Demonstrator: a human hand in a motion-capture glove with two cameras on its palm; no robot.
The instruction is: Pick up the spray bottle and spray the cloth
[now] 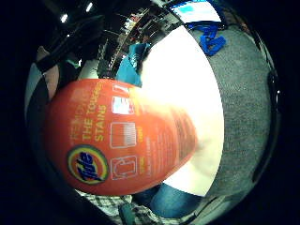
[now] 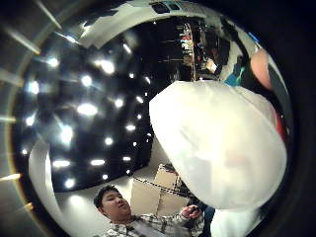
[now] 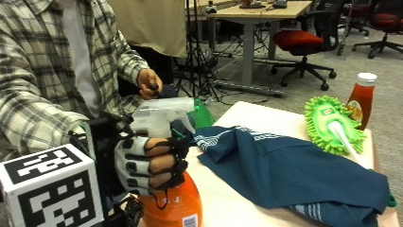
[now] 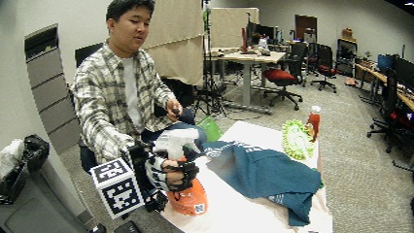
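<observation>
**Gloved hand on spray bottle, cloth spread alongside**

Outside view: right hand (image 3: 151,163) is curled round the neck of the spray bottle (image 3: 171,201), fingers wrapped just under the white spray head (image 3: 161,116). Bottle body is orange and stands upright at the near corner of the surface (image 3: 252,116), at about 7 o'clock of the picture. Nozzle end faces the cloth (image 3: 296,172).

Cloth is dark teal with a pale patterned band, lying rumpled across the middle of the surface at 3 o'clock from the bottle, its near edge just beside the hand. Whether it touches the bottle: cannot tell.

A lime-green fluffy duster (image 3: 332,125) lies at the far edge, about 1 o'clock from the cloth. A red sauce bottle (image 3: 361,99) with a white cap stands just behind it.

Little-finger palm view: orange bottle label fills most of the picture, close to the palm.

Bare left hand (image 3: 150,84) is raised off the surface, holding a small dark object.
</observation>
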